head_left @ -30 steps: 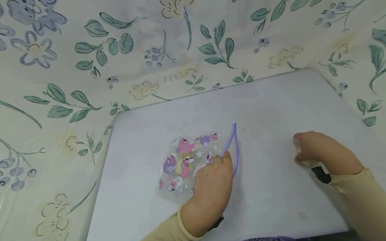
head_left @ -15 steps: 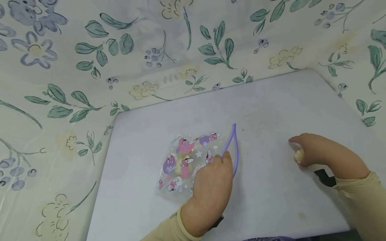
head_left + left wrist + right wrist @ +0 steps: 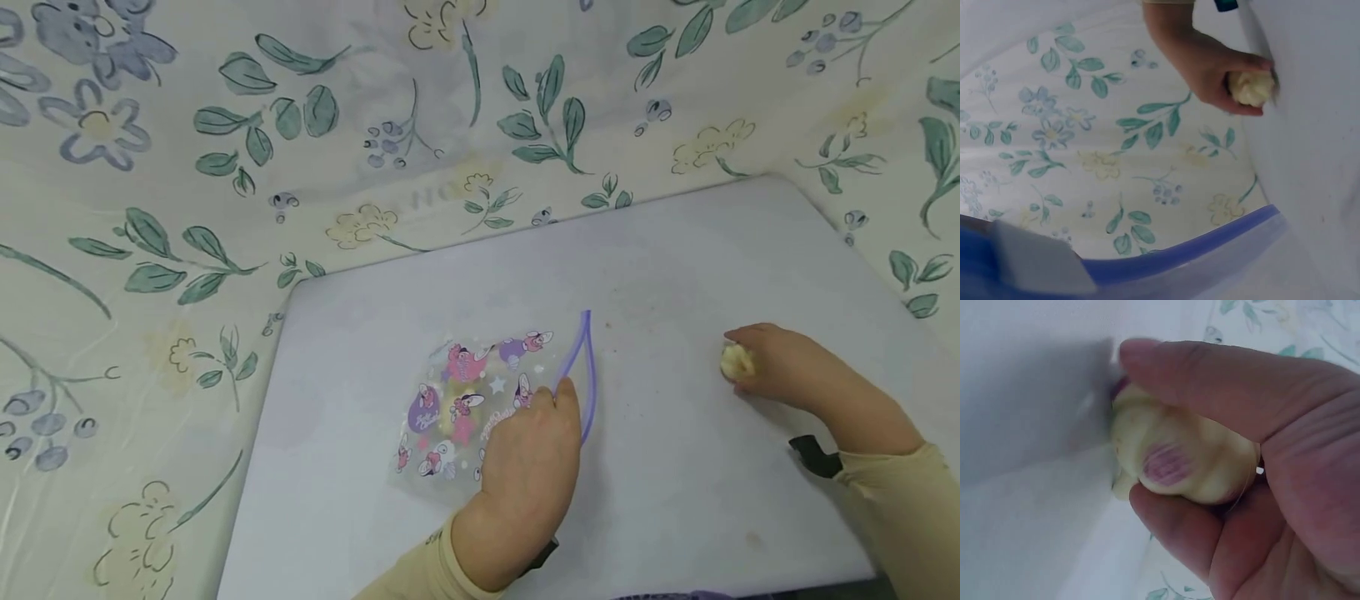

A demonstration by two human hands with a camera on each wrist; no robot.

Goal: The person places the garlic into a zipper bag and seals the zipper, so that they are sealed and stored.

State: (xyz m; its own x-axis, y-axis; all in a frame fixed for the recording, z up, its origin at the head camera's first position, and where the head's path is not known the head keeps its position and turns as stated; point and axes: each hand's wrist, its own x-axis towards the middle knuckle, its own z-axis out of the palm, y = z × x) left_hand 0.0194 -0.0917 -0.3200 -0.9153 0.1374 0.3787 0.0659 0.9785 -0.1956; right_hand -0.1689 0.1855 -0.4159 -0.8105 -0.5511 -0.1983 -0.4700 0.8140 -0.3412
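My left hand grips the mouth edge of a clear plastic zip bag printed with pink and purple cartoon figures. The bag's purple seal strip gapes apart; the left fingertips are partly hidden. To the right, my right hand holds a small, pale yellow, lumpy object down at the tabletop. Up close in the right wrist view, this lumpy object is rounded, with a purple-pink patch, and sits between thumb and curled fingers. Its exact kind cannot be told.
Both hands work over a white tabletop with rounded corners and a few small specks. Floral-patterned fabric rises behind it and along both sides. A dark strap shows below the right wrist.
My right fingers, with the index stretched out half a second ago, have drawn in around the pale yellow object, which now shows more clearly. The left hand and bag stay in place.
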